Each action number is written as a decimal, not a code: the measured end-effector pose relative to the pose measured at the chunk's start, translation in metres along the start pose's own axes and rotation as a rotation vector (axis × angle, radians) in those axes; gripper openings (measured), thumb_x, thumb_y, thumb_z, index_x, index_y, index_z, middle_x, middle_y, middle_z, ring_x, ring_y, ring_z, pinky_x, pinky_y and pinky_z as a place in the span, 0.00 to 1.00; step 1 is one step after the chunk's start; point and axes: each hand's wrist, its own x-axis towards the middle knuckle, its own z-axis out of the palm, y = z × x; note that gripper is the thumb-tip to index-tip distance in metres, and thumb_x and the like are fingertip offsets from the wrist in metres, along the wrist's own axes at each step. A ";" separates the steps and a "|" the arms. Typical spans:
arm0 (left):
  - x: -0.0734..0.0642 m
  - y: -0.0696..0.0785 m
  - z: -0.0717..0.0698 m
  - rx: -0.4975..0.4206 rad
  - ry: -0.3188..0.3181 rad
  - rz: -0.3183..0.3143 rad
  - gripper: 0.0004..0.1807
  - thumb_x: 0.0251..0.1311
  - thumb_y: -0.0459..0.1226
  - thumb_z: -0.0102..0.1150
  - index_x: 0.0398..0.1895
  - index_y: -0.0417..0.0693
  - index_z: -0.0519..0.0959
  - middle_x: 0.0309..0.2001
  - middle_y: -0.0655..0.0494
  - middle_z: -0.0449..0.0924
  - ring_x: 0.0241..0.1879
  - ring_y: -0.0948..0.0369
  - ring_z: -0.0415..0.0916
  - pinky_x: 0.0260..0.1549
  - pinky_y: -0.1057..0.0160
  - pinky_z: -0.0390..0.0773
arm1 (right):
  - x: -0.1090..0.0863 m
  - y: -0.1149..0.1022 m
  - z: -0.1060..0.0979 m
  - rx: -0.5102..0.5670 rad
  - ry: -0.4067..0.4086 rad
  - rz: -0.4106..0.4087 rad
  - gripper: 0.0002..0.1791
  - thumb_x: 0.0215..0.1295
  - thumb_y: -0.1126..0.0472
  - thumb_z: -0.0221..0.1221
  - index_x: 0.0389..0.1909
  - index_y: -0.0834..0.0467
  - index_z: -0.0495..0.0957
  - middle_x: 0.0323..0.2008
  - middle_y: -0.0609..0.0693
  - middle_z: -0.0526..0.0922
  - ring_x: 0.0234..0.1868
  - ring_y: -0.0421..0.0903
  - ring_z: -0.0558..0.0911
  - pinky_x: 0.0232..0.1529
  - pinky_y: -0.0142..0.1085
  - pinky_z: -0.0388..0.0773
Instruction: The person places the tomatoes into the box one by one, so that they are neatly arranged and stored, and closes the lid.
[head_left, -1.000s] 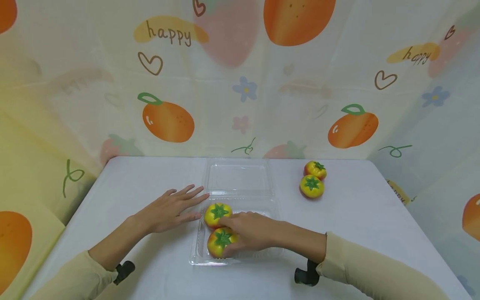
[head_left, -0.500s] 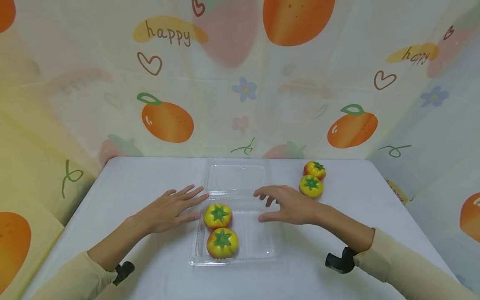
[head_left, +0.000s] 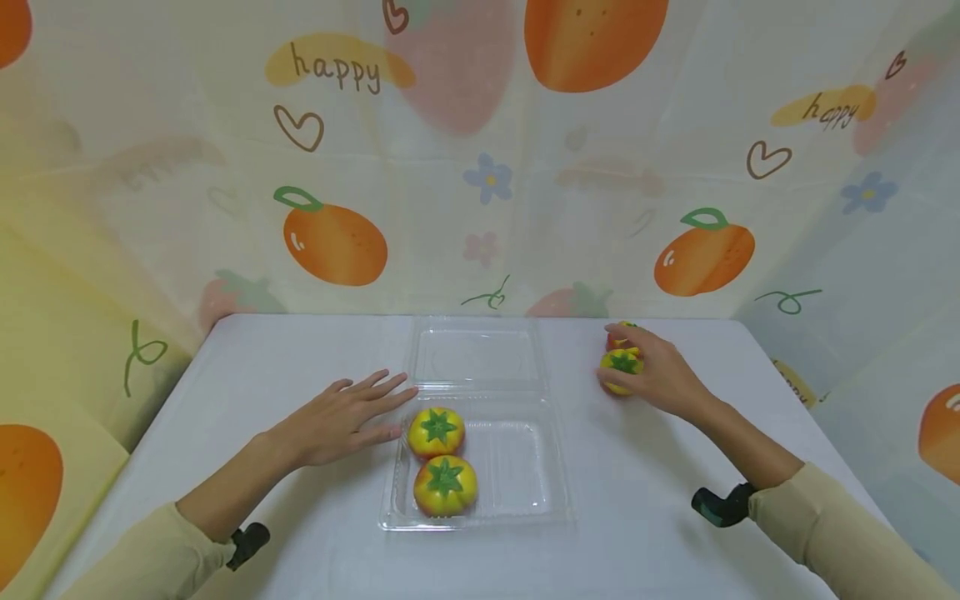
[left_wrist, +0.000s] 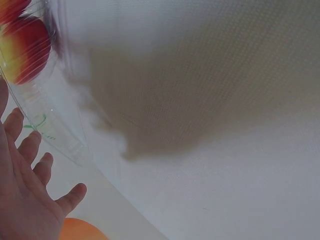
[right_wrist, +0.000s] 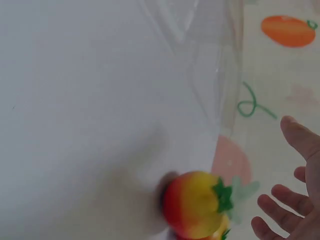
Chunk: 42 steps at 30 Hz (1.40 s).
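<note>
My right hand (head_left: 663, 375) is at two yellow-and-red tomatoes at the back right of the table. Its thumb and fingers are spread around the nearer tomato (head_left: 621, 362), partly covering it. Behind that one, the farther tomato (head_left: 613, 342) is mostly hidden by the fingers. In the right wrist view a gap shows between the fingers and the nearer tomato (right_wrist: 192, 205). My left hand (head_left: 337, 421), fingers straight and spread, rests at the left edge of a clear plastic clamshell box (head_left: 517, 467). Two more tomatoes, a back one (head_left: 437, 431) and a front one (head_left: 446, 486), sit in its left half.
The box's clear lid (head_left: 476, 354) lies folded back toward the far table edge. A white cloth covers the table (head_left: 300, 533). Behind it hangs a fruit-print curtain (head_left: 427, 242). Both wrists carry small black cameras, the right one (head_left: 722, 506) low over the table.
My right hand has left the front tomato in the box and moved right and back to the two tomatoes on the table. My left hand has stayed in place.
</note>
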 end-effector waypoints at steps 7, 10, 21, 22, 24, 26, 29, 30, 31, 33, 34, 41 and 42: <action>0.000 0.001 0.000 0.004 0.002 0.003 0.34 0.72 0.60 0.44 0.77 0.62 0.60 0.76 0.52 0.58 0.75 0.45 0.52 0.63 0.35 0.62 | -0.007 0.029 0.006 -0.027 0.011 0.072 0.39 0.59 0.53 0.71 0.67 0.66 0.68 0.58 0.66 0.76 0.52 0.62 0.77 0.48 0.55 0.80; 0.000 0.001 0.000 0.006 -0.001 0.000 0.34 0.72 0.60 0.44 0.77 0.62 0.59 0.76 0.52 0.58 0.75 0.45 0.52 0.63 0.34 0.62 | -0.009 0.038 0.010 -0.026 0.010 0.090 0.39 0.59 0.55 0.71 0.67 0.65 0.68 0.57 0.66 0.76 0.54 0.61 0.76 0.52 0.58 0.78; 0.000 0.002 -0.001 0.003 -0.013 -0.009 0.34 0.72 0.60 0.44 0.78 0.62 0.59 0.76 0.52 0.57 0.75 0.44 0.52 0.63 0.34 0.62 | -0.013 0.060 0.019 -0.048 -0.006 0.137 0.35 0.61 0.54 0.70 0.63 0.68 0.70 0.56 0.67 0.76 0.54 0.63 0.76 0.53 0.56 0.78; 0.000 0.002 -0.001 0.003 -0.012 -0.009 0.34 0.72 0.60 0.44 0.77 0.62 0.59 0.76 0.52 0.57 0.75 0.44 0.52 0.63 0.34 0.62 | -0.013 0.062 0.019 -0.046 -0.007 0.137 0.35 0.61 0.54 0.70 0.63 0.68 0.70 0.56 0.67 0.76 0.53 0.63 0.77 0.53 0.56 0.78; 0.000 0.002 -0.002 -0.001 -0.012 -0.010 0.34 0.72 0.60 0.44 0.77 0.61 0.60 0.76 0.52 0.57 0.75 0.44 0.52 0.63 0.34 0.62 | -0.014 0.064 0.021 -0.042 -0.005 0.139 0.35 0.61 0.54 0.69 0.63 0.69 0.70 0.56 0.68 0.76 0.52 0.64 0.77 0.52 0.56 0.78; 0.000 0.002 -0.001 -0.002 -0.011 -0.008 0.34 0.72 0.60 0.44 0.77 0.60 0.60 0.76 0.52 0.57 0.75 0.44 0.52 0.63 0.34 0.62 | -0.015 0.065 0.022 -0.031 -0.002 0.140 0.35 0.61 0.55 0.69 0.63 0.69 0.70 0.56 0.69 0.75 0.51 0.64 0.78 0.51 0.56 0.78; 0.000 0.001 -0.001 0.002 -0.010 -0.007 0.34 0.72 0.60 0.43 0.77 0.61 0.60 0.76 0.53 0.57 0.75 0.45 0.51 0.63 0.34 0.62 | -0.015 0.067 0.023 -0.020 0.001 0.152 0.34 0.62 0.56 0.69 0.64 0.68 0.69 0.58 0.70 0.74 0.52 0.65 0.77 0.52 0.57 0.78; 0.000 0.001 -0.001 0.005 -0.008 -0.006 0.34 0.72 0.60 0.43 0.77 0.61 0.59 0.76 0.53 0.57 0.75 0.45 0.52 0.63 0.34 0.62 | -0.015 0.067 0.023 -0.019 -0.001 0.154 0.34 0.62 0.57 0.68 0.65 0.68 0.69 0.58 0.70 0.73 0.52 0.65 0.77 0.53 0.57 0.77; 0.000 0.001 -0.001 0.007 -0.008 -0.007 0.34 0.72 0.60 0.43 0.77 0.62 0.59 0.76 0.53 0.57 0.75 0.45 0.52 0.63 0.35 0.62 | -0.015 0.067 0.024 -0.019 -0.003 0.153 0.34 0.63 0.57 0.68 0.65 0.68 0.69 0.58 0.70 0.73 0.53 0.65 0.77 0.53 0.58 0.77; 0.000 0.001 -0.001 0.010 -0.008 -0.009 0.34 0.72 0.60 0.43 0.77 0.62 0.59 0.76 0.53 0.57 0.75 0.45 0.51 0.63 0.35 0.62 | -0.015 0.067 0.024 -0.021 -0.006 0.153 0.33 0.63 0.58 0.68 0.65 0.67 0.69 0.57 0.69 0.74 0.53 0.65 0.77 0.54 0.58 0.76; 0.000 0.001 -0.001 0.007 -0.008 -0.011 0.34 0.72 0.60 0.43 0.77 0.63 0.59 0.76 0.53 0.57 0.75 0.45 0.52 0.63 0.35 0.62 | -0.014 0.066 0.024 -0.022 -0.007 0.149 0.33 0.62 0.58 0.68 0.65 0.67 0.69 0.57 0.69 0.74 0.53 0.66 0.77 0.54 0.58 0.76; 0.000 0.002 -0.001 0.000 -0.011 -0.012 0.34 0.72 0.60 0.43 0.77 0.61 0.60 0.76 0.53 0.57 0.75 0.45 0.52 0.63 0.34 0.62 | -0.014 0.065 0.022 -0.024 -0.013 0.158 0.33 0.62 0.59 0.68 0.64 0.68 0.70 0.56 0.69 0.75 0.53 0.66 0.78 0.52 0.58 0.77; 0.000 0.002 -0.001 0.003 -0.010 -0.012 0.34 0.72 0.60 0.43 0.77 0.61 0.60 0.76 0.53 0.57 0.75 0.45 0.52 0.63 0.34 0.62 | -0.014 0.065 0.021 -0.026 -0.013 0.160 0.33 0.62 0.59 0.68 0.64 0.68 0.70 0.55 0.69 0.75 0.53 0.66 0.78 0.52 0.58 0.77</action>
